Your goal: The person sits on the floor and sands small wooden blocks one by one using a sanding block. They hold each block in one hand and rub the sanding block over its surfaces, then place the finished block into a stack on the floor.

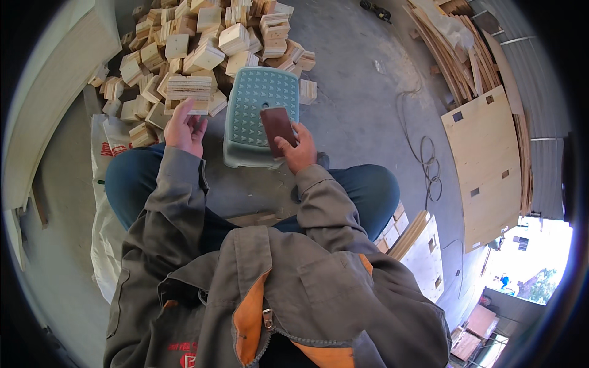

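Note:
In front of my left knee, my left hand point(184, 130) grips a layered plywood block point(188, 92) by its near edge, the thumb lying against it. The block's rough, striped side faces up. My right hand point(298, 147) is closed round a flat, reddish-brown block point(278, 130) that looks like a sanding block, held over the near right part of a stool. That low stool point(261, 92) is pale green plastic with a raised pattern on its seat, and stands between my knees. The two held blocks are apart.
A large heap of plywood blocks point(177, 46) lies beyond the stool and to its left. A white sack point(101, 184) lies by my left leg. Plywood sheets point(485, 159) lean at the right, near a loose cable point(429, 165) on the grey floor point(362, 104).

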Demonstrator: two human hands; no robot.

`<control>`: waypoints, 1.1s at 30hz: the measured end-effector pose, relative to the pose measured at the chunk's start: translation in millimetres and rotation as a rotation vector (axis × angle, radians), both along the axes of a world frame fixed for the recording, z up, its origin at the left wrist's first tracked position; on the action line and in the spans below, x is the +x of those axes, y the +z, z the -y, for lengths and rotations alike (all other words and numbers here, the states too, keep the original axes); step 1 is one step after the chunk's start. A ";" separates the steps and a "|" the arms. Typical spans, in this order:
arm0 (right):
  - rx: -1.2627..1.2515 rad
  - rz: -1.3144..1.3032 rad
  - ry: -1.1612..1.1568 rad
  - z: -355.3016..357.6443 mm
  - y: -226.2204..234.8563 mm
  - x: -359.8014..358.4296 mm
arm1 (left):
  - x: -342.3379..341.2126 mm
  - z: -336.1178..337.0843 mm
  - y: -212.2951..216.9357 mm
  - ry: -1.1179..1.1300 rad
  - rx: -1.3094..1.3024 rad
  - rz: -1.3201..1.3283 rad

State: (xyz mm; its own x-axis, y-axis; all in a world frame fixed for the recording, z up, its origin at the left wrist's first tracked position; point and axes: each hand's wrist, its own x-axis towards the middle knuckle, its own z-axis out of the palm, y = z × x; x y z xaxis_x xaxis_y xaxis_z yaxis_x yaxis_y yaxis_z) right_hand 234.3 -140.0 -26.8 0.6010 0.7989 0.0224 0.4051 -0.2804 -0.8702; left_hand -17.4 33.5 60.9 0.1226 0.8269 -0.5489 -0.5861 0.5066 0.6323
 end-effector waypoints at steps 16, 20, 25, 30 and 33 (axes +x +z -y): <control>0.184 -0.450 0.058 37.0 54.4 10.3 | 53.7 61.9 3.6 -0.689 0.187 -0.026; 0.168 -0.494 0.102 52.0 67.7 14.8 | 64.8 66.7 -12.6 -0.816 0.383 -0.035; 0.187 -0.598 0.062 62.5 64.7 16.2 | 70.7 78.8 -27.7 -0.774 0.798 -0.419; 0.221 -0.677 0.047 68.9 66.7 22.2 | 74.8 93.2 -17.2 -0.924 0.894 -0.442; 0.248 -0.730 0.114 66.4 71.1 20.7 | 68.4 86.0 -26.1 -1.022 0.854 -0.413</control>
State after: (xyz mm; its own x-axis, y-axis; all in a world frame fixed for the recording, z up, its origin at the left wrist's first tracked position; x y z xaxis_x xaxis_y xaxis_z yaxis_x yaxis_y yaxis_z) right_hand 255.0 -206.3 44.2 0.4470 0.8798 -0.1614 -0.2794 -0.0340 -0.9596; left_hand 50.9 -52.5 34.9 0.8228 0.5641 -0.0696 0.1072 -0.0338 0.9937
